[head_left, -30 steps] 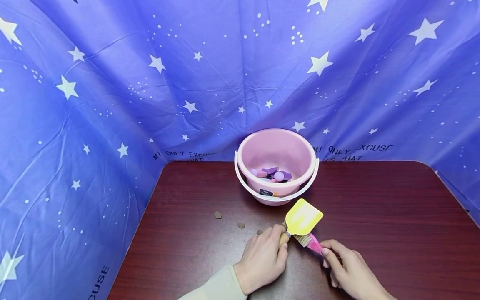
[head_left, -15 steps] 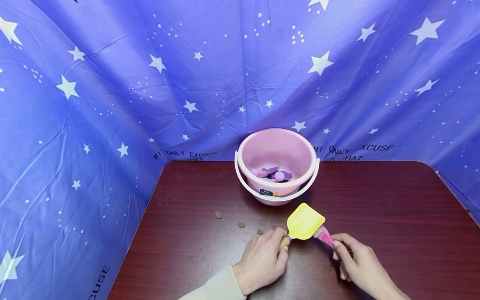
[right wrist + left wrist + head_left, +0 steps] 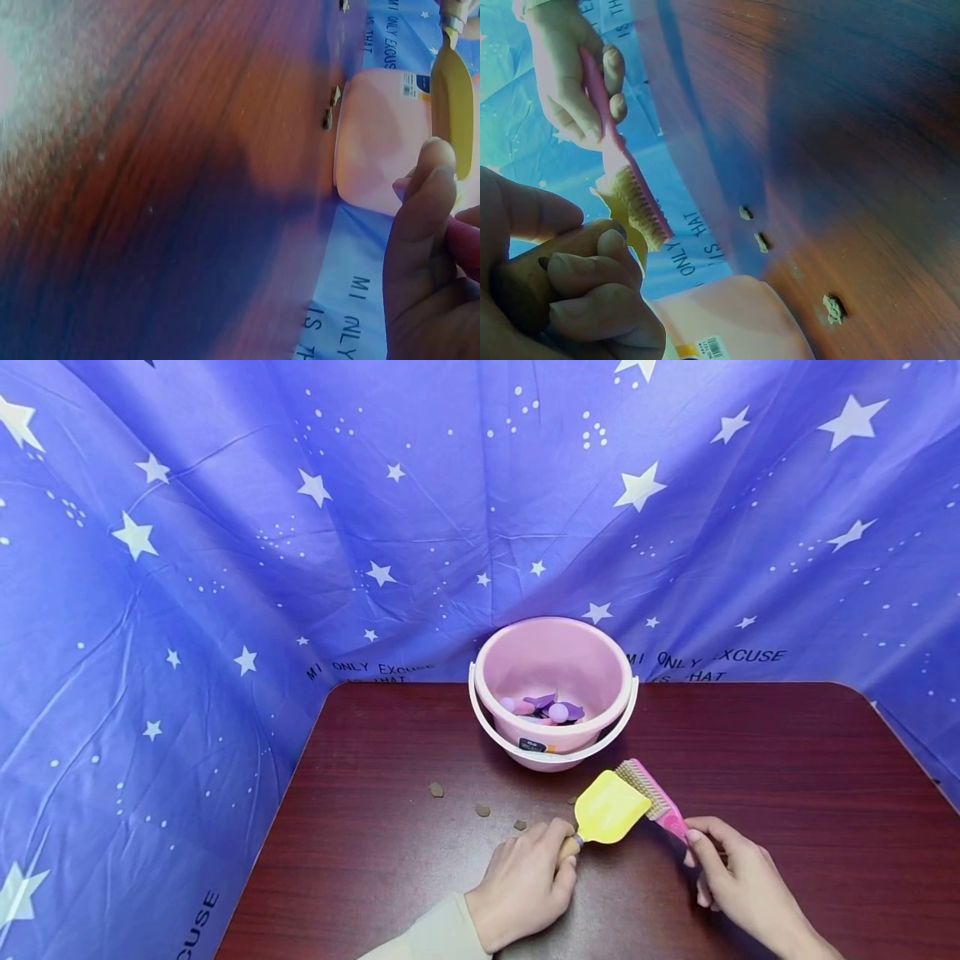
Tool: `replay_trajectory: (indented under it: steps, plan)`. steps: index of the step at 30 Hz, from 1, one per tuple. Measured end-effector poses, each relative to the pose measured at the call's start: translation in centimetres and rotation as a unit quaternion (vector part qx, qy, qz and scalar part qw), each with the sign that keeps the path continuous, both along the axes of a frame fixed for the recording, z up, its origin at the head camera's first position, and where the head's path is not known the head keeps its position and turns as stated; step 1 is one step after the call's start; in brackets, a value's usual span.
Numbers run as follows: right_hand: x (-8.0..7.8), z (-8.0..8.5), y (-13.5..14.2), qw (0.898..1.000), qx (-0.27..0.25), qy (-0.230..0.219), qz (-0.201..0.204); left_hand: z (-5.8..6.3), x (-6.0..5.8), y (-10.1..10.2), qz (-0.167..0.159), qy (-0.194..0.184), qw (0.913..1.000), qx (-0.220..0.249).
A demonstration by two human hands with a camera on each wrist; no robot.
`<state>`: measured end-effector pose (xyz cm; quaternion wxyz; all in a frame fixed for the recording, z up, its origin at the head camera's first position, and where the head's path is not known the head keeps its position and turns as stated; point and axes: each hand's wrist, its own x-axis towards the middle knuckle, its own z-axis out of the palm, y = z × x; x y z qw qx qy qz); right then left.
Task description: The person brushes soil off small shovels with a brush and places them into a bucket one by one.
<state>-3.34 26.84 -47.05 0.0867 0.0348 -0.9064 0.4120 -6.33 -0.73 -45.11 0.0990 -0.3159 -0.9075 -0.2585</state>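
Note:
My left hand [image 3: 525, 877] grips the wooden handle [image 3: 536, 274] of a small shovel with a yellow blade [image 3: 611, 807], raised over the table. A pink brush [image 3: 669, 814] with tan bristles is in my right hand [image 3: 738, 877], held by its handle between thumb and fingers. Its bristles lie along the blade's right edge; whether they touch it I cannot tell. Small brown crumbs [image 3: 482, 811] lie on the table left of the blade. One more bit is partly hidden behind the shovel.
Behind the shovel stands a pink bucket [image 3: 552, 639] with a white handle [image 3: 517, 749] hanging at its front. Purple and pink pieces [image 3: 558, 712] lie inside. The dark red-brown table [image 3: 787, 777] ends at a blue star-patterned curtain [image 3: 480, 502].
The brush has come out from under the yellow blade, moving right, and its bristles now show beside it. The shovel has shifted slightly right and nearer. The crumbs stay put.

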Motion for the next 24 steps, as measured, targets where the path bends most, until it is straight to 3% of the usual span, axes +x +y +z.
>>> replay_trajectory:
  steps: [9,19,24]
  plan:
    - [0.1,-0.3,0.1,1.0,0.02,0.002,-0.006,0.0,-0.1,-0.1,0.001,-0.002,1.0,0.005]
    - [1.0,-0.6,-1.7,0.998,-0.024,-0.052,0.038,0.3,-0.2,0.2,0.008,0.001,0.9999,0.007]
    - [1.2,-0.8,-2.5,0.998,0.006,-0.005,0.068,0.3,-0.2,0.3,0.011,0.002,0.9999,0.006]
